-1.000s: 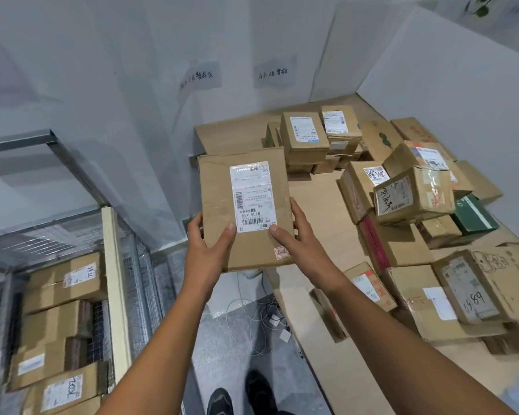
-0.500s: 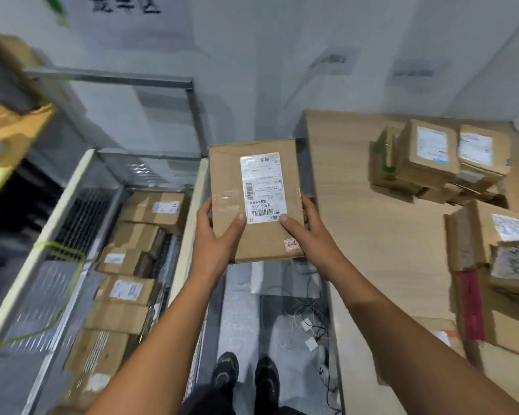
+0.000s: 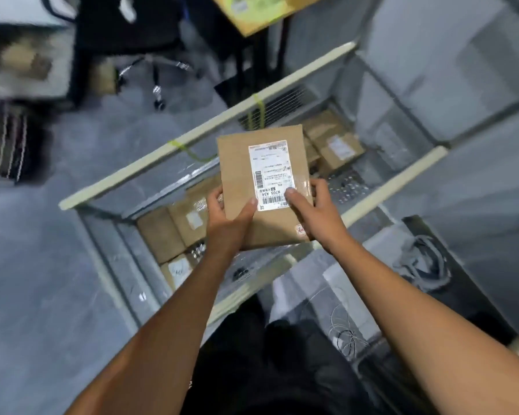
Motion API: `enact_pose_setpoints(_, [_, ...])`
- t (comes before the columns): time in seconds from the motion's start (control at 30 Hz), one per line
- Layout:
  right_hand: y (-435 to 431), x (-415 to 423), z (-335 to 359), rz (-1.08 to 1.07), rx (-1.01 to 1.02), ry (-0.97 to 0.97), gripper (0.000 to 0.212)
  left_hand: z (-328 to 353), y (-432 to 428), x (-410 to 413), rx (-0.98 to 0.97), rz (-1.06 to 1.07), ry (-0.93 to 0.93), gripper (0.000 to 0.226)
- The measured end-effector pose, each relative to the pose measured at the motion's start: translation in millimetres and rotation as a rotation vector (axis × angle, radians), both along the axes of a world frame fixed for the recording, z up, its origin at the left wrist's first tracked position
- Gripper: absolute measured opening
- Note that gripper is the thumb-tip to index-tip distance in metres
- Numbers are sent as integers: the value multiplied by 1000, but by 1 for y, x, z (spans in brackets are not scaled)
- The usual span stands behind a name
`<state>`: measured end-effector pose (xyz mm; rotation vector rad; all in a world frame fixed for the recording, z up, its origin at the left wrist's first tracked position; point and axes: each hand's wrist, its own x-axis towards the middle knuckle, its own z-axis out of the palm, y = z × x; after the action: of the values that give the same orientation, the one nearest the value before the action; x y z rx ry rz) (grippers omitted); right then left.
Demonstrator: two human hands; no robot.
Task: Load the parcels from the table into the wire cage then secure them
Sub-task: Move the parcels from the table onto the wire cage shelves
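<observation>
Parcel [image 3: 264, 187] swung over cage [image 3: 132, 165], fingers [image 3: 319, 190] gripping it.

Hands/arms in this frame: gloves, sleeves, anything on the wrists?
No gloves: the left hand and right hand are bare. The left forearm and right forearm are bare right to the frame edge, so no sleeve shows. No watch, band or ring appears on the parts in view. Dark clothing shows below the arms.
</observation>
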<state>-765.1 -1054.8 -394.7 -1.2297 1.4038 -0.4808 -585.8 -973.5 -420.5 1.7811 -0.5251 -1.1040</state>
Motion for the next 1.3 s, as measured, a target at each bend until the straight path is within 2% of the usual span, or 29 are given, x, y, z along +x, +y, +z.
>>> enact_pose_setpoints(0.1, [-16, 53, -43, 139, 56, 64, 34, -37, 13, 36, 91, 96, -18, 71])
enact_pose_setpoints(0.33, [-8, 129, -182, 339, 232, 122, 32, -153, 63, 71, 249, 269, 35, 62])
enact_pose_setpoints(0.5, [11, 145, -284, 516, 244, 260, 47, -243, 90, 72, 396, 342, 57, 66])
enact_pose_setpoints(0.63, [22, 133, -348, 591, 273, 277, 55, -303, 102, 65, 523, 298, 42, 85])
enact_pose_setpoints(0.73, [26, 134, -383, 615, 305, 318, 52, -335, 109, 62, 535, 299, 20, 77])
enact_pose_setpoints(0.87, [21, 152, -414, 605, 346, 286, 49, -370, 104, 82, 524, 287, -8, 90])
enact_pose_setpoints(0.97, [14, 163, -432, 615, 324, 230, 68, -389, 96, 96, 528, 216, -71, 99])
enact_pose_setpoints(1.1, [24, 162, -449, 689, 239, 251, 81, -403, 99, 93, 543, 140, -193, 99])
enact_pose_setpoints(1.23, [43, 157, -467, 799, 285, 259, 102, -420, 112, 83, 592, -15, -326, 97])
enact_pose_setpoints(1.3, [44, 156, -480, 838, 334, 286, 105, -434, 113, 84, 659, -115, -420, 94])
